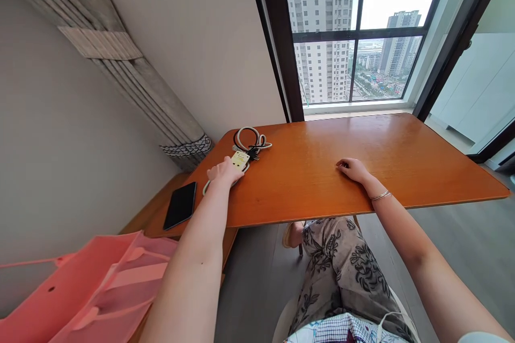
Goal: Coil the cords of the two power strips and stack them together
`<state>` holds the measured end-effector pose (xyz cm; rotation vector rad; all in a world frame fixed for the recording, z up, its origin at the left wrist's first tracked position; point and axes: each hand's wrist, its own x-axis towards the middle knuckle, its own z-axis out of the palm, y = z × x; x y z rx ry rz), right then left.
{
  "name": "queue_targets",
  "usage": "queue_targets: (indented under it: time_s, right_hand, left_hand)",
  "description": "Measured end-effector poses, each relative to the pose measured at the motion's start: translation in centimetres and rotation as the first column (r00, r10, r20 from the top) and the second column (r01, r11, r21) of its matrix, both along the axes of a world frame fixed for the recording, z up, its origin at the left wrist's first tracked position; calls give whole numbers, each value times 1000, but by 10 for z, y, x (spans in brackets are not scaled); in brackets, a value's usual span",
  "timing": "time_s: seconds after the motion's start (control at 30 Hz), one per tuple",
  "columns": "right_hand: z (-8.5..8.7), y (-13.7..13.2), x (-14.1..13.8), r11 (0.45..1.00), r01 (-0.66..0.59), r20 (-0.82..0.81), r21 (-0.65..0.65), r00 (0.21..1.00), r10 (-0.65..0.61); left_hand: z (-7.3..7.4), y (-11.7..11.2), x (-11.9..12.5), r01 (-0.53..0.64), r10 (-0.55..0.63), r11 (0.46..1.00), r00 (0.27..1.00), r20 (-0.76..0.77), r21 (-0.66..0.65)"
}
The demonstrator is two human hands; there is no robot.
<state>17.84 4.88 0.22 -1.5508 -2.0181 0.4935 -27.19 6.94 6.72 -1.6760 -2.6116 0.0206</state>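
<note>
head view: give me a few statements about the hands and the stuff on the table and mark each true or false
1. The left hand is on the power strip. True.
2. The right hand holds the black tablet. False: the right hand is on the table, and the tablet lies left of the left hand.
3. A white cable lies looped on the table. True.
4. The window shows a night sky. False: it is daylight outside.
</note>
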Motion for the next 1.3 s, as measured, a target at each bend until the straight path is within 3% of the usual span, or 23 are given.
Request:
queue_targets:
  time_s: [0.33, 0.57, 0.67, 0.8, 0.9, 1.1, 1.3]
  right_hand:
    - [-4, 3, 1, 999, -14, -32, 31, 999, 15]
    - [-5, 4, 2, 999, 25, -187, 46, 982, -16]
    - [-7, 7, 0, 998, 66, -384, -8, 921, -64]
    - [-10, 12, -1, 984, 39, -697, -173, 702, -150]
    - [-10, 15, 1, 968, -25, -788, -251, 586, -189]
    - [-7, 11, 3, 956, -167, -799, -242, 593, -99]
    - [-3, 5, 1, 961, -189, -792, -200, 609, -45]
  left_hand:
    - [3, 0, 12, 89, -89, 996, 991, 105, 5]
    - [7, -8, 52, 275, -278, 961, 945, 175, 41]
    - [5, -17, 81, 378, -390, 921, 896, 215, 93]
    - [-1, -33, 125, 536, -571, 821, 786, 239, 197]
    - [-3, -41, 150, 582, -648, 759, 716, 259, 291]
    - [-4, -38, 157, 579, -652, 749, 729, 207, 321]
    - [-7, -35, 156, 616, -660, 746, 735, 156, 254]
